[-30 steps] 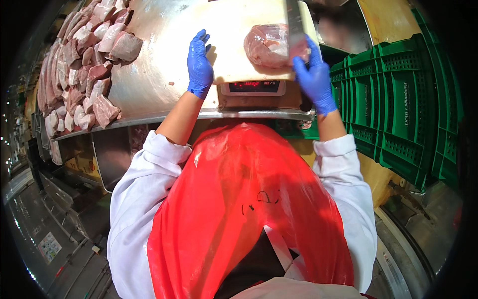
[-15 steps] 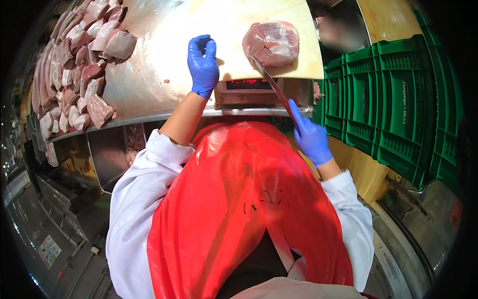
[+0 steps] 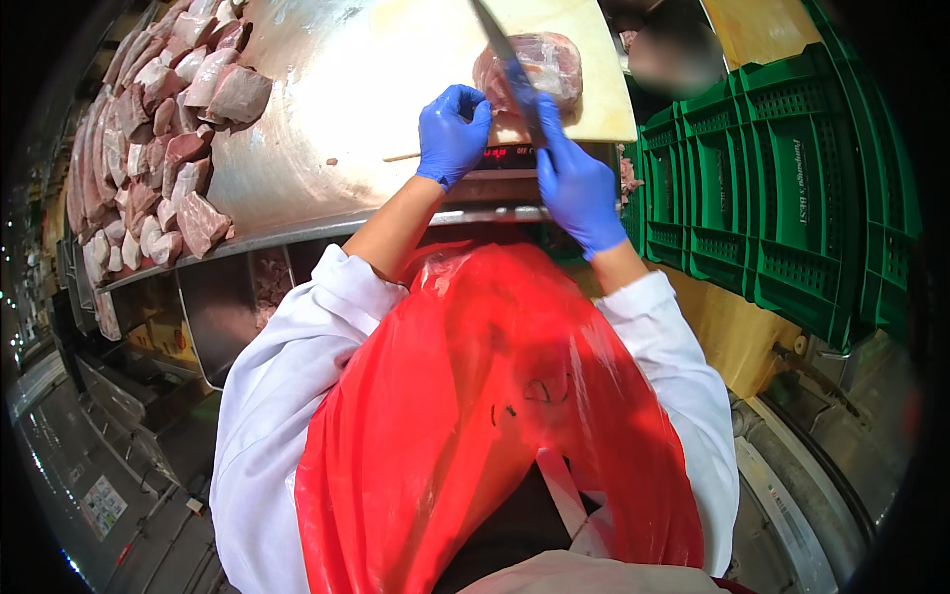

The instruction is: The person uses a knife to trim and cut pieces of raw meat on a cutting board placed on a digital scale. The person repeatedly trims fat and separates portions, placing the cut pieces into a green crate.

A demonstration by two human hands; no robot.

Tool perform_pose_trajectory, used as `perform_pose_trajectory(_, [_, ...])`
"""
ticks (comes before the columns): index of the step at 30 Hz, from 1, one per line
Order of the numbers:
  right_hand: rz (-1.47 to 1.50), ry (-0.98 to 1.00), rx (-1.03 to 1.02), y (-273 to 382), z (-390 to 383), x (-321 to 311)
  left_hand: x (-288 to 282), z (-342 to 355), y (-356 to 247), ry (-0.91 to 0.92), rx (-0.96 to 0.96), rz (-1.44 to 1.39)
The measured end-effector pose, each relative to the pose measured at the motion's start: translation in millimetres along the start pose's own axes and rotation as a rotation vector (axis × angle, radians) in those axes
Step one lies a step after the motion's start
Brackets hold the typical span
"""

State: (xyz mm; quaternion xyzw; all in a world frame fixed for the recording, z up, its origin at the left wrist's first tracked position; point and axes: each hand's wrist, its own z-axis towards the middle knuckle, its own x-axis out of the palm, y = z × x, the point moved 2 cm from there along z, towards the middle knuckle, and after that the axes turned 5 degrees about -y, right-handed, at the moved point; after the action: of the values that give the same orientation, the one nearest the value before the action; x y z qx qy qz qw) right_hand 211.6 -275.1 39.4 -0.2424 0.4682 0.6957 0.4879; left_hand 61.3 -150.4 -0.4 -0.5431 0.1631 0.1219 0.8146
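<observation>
A round chunk of raw pink meat (image 3: 556, 65) with a pale fatty patch sits on the white cutting board (image 3: 612, 109). My right hand (image 3: 582, 193), in a blue glove, is closed around a knife (image 3: 511, 75). Its blade tilts up and away to the left, passing in front of the meat's left part. At the meat's near left, my left hand (image 3: 453, 139), also gloved in blue, has its fingers curled into a pinch. What its fingertips hold, if anything, is too small to tell.
Many cut meat pieces (image 3: 188, 148) are heaped at the left of the metal table (image 3: 287, 168). A device with a red lit display (image 3: 510, 154) sits below the board's near edge. Green plastic crates (image 3: 772, 178) stand to the right. Another person's blurred face shows at the upper right.
My left hand has moved right, close to the meat. My right hand has moved up and left, and the knife has swung from beside the meat's near edge to point upward over it.
</observation>
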Motion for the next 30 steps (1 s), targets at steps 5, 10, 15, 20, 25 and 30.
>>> perform_pose_trajectory(5, [-0.247,0.284,-0.043,8.7,-18.3,-5.3,-7.6,0.1,11.3,0.034,-0.015,0.052])
perform_pose_trajectory(10, [-0.359,0.536,0.043,11.0,-82.5,-79.7,-28.8,18.0,31.8,0.019,-0.045,0.097])
perform_pose_trajectory(15, [-0.093,0.347,0.118,11.7,-82.3,-97.6,-55.3,41.1,52.9,0.022,-0.063,-0.01])
perform_pose_trajectory(20, [0.065,0.11,0.253,20.3,-34.9,-57.3,-24.3,21.7,11.3,0.202,0.398,-0.073])
perform_pose_trajectory(25, [-0.01,0.038,0.234,31.3,3.1,-12.2,-10.1,21.9,22.3,0.223,0.474,0.042])
perform_pose_trajectory(30, [-0.244,0.145,0.06,35.3,-0.8,12.2,-14.0,21.1,25.3,0.24,0.398,0.003])
